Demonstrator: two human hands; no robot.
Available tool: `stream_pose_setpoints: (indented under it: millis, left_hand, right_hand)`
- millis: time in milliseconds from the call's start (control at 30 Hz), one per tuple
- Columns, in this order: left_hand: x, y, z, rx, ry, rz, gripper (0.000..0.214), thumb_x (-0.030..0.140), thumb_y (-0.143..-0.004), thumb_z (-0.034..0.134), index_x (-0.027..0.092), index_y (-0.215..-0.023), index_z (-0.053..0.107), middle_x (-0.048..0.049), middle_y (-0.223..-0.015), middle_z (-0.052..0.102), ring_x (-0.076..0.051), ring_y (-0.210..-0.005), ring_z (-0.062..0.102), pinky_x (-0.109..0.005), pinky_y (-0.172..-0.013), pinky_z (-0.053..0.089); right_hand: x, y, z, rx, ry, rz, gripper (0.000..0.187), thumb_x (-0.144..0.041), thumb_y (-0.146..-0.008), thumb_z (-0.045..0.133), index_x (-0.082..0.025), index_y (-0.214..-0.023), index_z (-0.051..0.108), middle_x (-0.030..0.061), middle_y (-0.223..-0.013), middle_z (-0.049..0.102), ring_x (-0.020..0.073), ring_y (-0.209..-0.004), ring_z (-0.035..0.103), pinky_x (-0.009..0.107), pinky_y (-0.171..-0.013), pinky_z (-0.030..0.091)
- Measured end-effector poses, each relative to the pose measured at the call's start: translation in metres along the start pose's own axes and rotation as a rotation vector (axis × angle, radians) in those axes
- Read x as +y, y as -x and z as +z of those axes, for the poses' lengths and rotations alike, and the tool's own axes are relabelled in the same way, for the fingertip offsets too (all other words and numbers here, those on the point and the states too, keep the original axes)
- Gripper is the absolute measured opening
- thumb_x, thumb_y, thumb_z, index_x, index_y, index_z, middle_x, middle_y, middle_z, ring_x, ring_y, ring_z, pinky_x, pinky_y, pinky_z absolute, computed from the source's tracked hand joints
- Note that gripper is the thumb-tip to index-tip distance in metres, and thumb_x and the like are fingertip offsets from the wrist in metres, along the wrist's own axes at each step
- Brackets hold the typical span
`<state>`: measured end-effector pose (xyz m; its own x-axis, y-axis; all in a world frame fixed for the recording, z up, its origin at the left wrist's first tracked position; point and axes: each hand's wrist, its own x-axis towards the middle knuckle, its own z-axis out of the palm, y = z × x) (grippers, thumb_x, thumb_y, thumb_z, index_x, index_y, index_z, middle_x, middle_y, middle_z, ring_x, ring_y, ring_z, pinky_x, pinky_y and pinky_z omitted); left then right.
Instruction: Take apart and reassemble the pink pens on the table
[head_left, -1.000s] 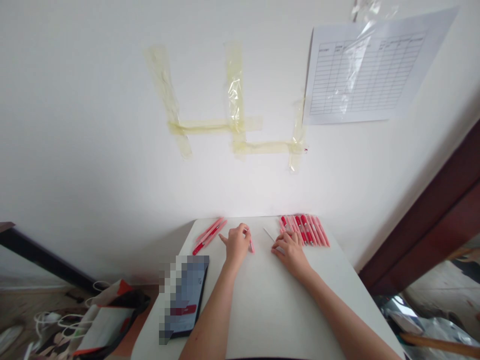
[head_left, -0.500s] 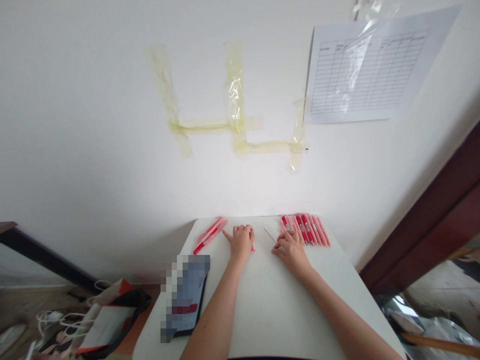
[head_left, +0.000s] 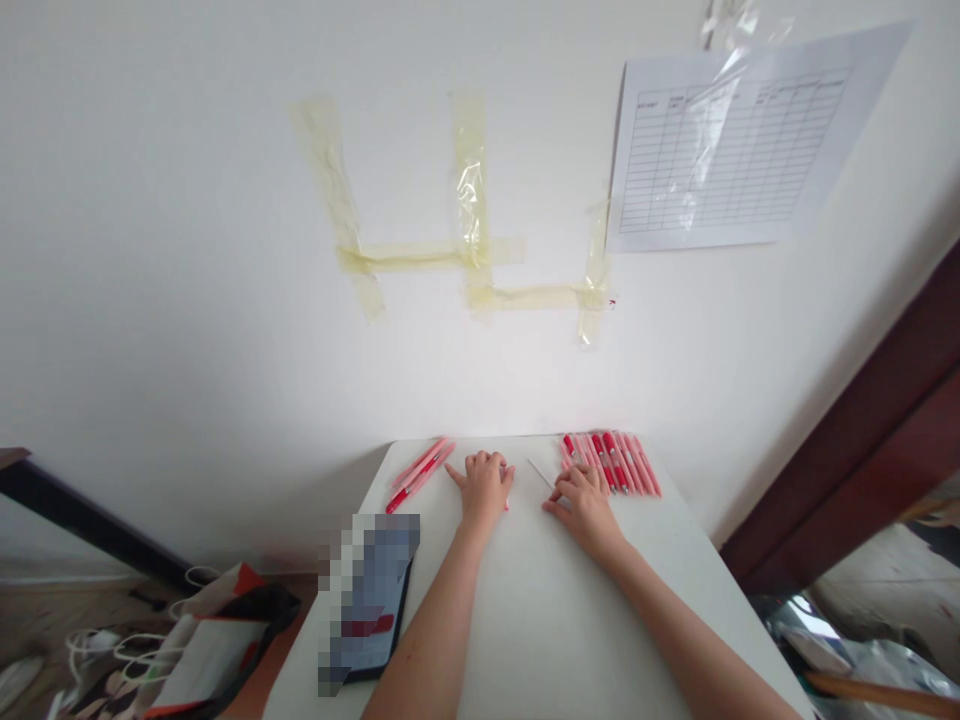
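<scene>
One bare left hand (head_left: 484, 490) mostly hid a slim reddish-pink stick (head_left: 507, 507) left of the red-and-pink plastic pen row (head_left: 615, 463), the right hand (head_left: 581, 498) overlapped a thin white rod (head_left: 539, 471) beside that row, grips unclear, and light, steady pressure seemed best against rolling.

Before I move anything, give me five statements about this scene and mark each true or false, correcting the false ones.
1. The larger pen group lies on the right side of the table. True.
2. The smaller pen group is nearer the right grip than the left grip. False: it is nearer the left grip.
3. A thin white rod runs toward the fingers of the right grip. True.
4. The printed sheet lies flat on the table. False: the printed sheet hangs on the wall.
5. Yellowish tape is stuck to the wall. True.
</scene>
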<state>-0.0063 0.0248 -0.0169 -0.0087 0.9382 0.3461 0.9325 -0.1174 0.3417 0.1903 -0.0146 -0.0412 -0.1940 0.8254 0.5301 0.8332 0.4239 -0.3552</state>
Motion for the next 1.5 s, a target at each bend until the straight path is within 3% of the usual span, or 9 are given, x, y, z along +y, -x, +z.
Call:
stream_pose_setpoints:
  millis: [133, 233, 400, 567, 900, 1167, 1333, 1500]
  left_hand:
    - [0.000, 0.000, -0.003, 0.007, 0.089, 0.011, 0.017, 0.035, -0.087, 0.060, 0.028, -0.101, 0.065, -0.0065, -0.108, 0.062, -0.029, -0.114, 0.048, -0.073, -0.109, 0.008]
    - [0.001, 0.001, -0.005, -0.013, 0.154, 0.057, 0.012, 0.033, -0.085, 0.064, 0.030, -0.097, 0.067, -0.0042, -0.109, 0.062, -0.028, -0.116, 0.047, -0.074, -0.109, 0.009]
    - [0.007, 0.009, -0.010, -0.084, 0.184, 0.153, 0.005, 0.029, -0.079, 0.072, 0.032, -0.083, 0.072, -0.0013, -0.109, 0.062, -0.027, -0.118, 0.044, -0.074, -0.110, 0.005]
    - [0.013, 0.016, -0.012, -0.136, 0.173, 0.234, 0.014, 0.029, -0.077, 0.075, 0.038, -0.089, 0.074, 0.0009, -0.111, 0.062, -0.025, -0.119, 0.043, -0.074, -0.111, -0.002]
    - [0.021, 0.020, -0.011, -0.131, 0.179, 0.260, 0.014, 0.032, -0.075, 0.077, 0.036, -0.088, 0.074, 0.0007, -0.110, 0.063, -0.025, -0.120, 0.044, -0.074, -0.111, -0.004]
    - [0.052, 0.045, -0.011, -0.228, 0.301, 0.483, 0.022, 0.048, -0.070, 0.078, 0.039, -0.090, 0.074, 0.0026, -0.115, 0.062, -0.025, -0.123, 0.042, -0.068, -0.113, -0.012]
    - [0.065, 0.054, -0.002, -0.326, 0.356, 0.590, 0.023, 0.041, -0.078, 0.073, 0.046, -0.101, 0.071, 0.0037, -0.122, 0.060, -0.023, -0.126, 0.040, -0.068, -0.112, -0.013]
    - [0.066, 0.056, 0.003, -0.318, 0.348, 0.631, 0.015, 0.039, -0.081, 0.070, 0.044, -0.095, 0.074, 0.0038, -0.123, 0.060, -0.023, -0.127, 0.040, -0.067, -0.112, -0.015]
  right_hand:
    - [-0.001, 0.000, -0.002, -0.010, 0.001, 0.005, 0.013, -0.038, -0.081, 0.071, -0.026, -0.077, 0.068, 0.0049, -0.099, 0.062, 0.0288, -0.111, 0.046, 0.052, -0.101, 0.034]
    - [-0.001, -0.001, -0.003, -0.017, 0.009, 0.000, 0.014, -0.039, -0.079, 0.072, -0.026, -0.077, 0.068, 0.0052, -0.099, 0.062, 0.0285, -0.111, 0.046, 0.050, -0.102, 0.035]
    - [-0.003, -0.001, -0.003, -0.021, 0.005, 0.016, 0.015, -0.039, -0.076, 0.075, -0.026, -0.077, 0.069, 0.0048, -0.098, 0.063, 0.0282, -0.109, 0.047, 0.050, -0.102, 0.034]
    - [0.001, 0.000, -0.001, -0.021, -0.048, 0.031, 0.016, -0.042, -0.077, 0.075, -0.026, -0.079, 0.070, 0.0055, -0.100, 0.062, 0.0291, -0.110, 0.046, 0.049, -0.101, 0.034]
    - [0.019, -0.002, -0.009, 0.162, -0.218, 0.132, 0.036, -0.046, -0.098, 0.040, -0.025, -0.092, 0.068, 0.0068, -0.100, 0.064, 0.0260, -0.106, 0.046, 0.044, -0.096, 0.039]
    - [0.052, -0.006, -0.024, 0.269, -0.145, 0.215, 0.044, -0.051, -0.097, 0.036, -0.023, -0.091, 0.070, 0.0082, -0.096, 0.065, 0.0253, -0.102, 0.048, 0.042, -0.091, 0.038]
    - [0.079, -0.006, -0.030, 0.326, -0.103, 0.312, 0.053, -0.055, -0.096, 0.033, -0.019, -0.087, 0.071, 0.0104, -0.089, 0.064, 0.0258, -0.097, 0.049, 0.043, -0.093, 0.033]
    - [0.089, -0.007, -0.028, 0.360, -0.069, 0.356, 0.056, -0.059, -0.094, 0.032, -0.019, -0.079, 0.068, 0.0108, -0.086, 0.064, 0.0250, -0.092, 0.049, 0.041, -0.091, 0.032]
